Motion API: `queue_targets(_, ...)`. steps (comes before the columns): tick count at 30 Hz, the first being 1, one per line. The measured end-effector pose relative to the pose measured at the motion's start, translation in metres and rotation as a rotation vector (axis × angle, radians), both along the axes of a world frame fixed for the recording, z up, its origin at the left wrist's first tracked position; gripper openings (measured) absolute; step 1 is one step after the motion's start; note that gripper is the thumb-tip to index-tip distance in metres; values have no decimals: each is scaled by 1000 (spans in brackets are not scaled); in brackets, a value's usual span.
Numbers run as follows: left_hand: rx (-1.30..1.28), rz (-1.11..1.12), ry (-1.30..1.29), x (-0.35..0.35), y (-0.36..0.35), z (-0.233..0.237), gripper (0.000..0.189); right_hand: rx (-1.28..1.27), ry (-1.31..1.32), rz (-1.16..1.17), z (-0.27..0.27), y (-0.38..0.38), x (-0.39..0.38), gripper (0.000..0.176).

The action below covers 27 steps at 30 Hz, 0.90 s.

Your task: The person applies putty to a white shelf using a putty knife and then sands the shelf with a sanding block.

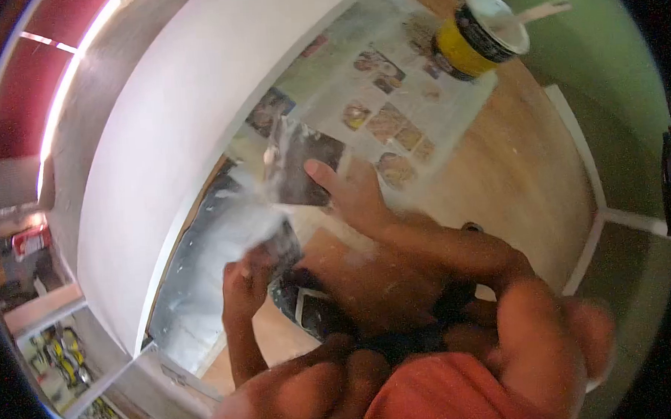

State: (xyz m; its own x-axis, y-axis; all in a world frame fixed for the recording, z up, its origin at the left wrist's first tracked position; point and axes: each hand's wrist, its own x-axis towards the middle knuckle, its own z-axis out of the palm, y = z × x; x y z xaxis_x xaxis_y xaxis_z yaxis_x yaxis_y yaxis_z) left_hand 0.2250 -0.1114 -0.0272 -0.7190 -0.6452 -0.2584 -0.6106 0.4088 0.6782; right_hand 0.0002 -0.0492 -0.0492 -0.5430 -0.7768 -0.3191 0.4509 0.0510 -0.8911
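Observation:
My right hand holds a dark, flat rectangular spreader blade, thumb pressed flat across its face. White paste smears the blade's upper left edge. Below and to the left, my left hand closes around a smaller dark scraper, blurred and angled up toward the first blade. Between the two tools and the white wall panel lies a dark surface streaked with white. Beneath the right hand spreads a printed plastic sheet with food pictures.
A yellow and black tub stands at the back right, whitish inside, with a stick leaning out over its rim. The white panel curves along the left side. Shelves with various items are at lower left. A green wall bounds the right.

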Motion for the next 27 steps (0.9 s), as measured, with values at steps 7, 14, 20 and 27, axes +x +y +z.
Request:
queue_targets(7,866,706,829,-20,21,-27,37,-198,512,-80,24,-6,-22,25)
queue_targets(14,1235,732,1129,-47,4,-13,49,-773,1335,292,33,3,-10,42)
queue_targets(20,1048,880,978,-57,8,4,43,-317,1553,441,-16,0,-41,47)
queue_targets(27,914,954,1050,-78,-4,-10,42,-62,1272,105,40,11,-54,29)
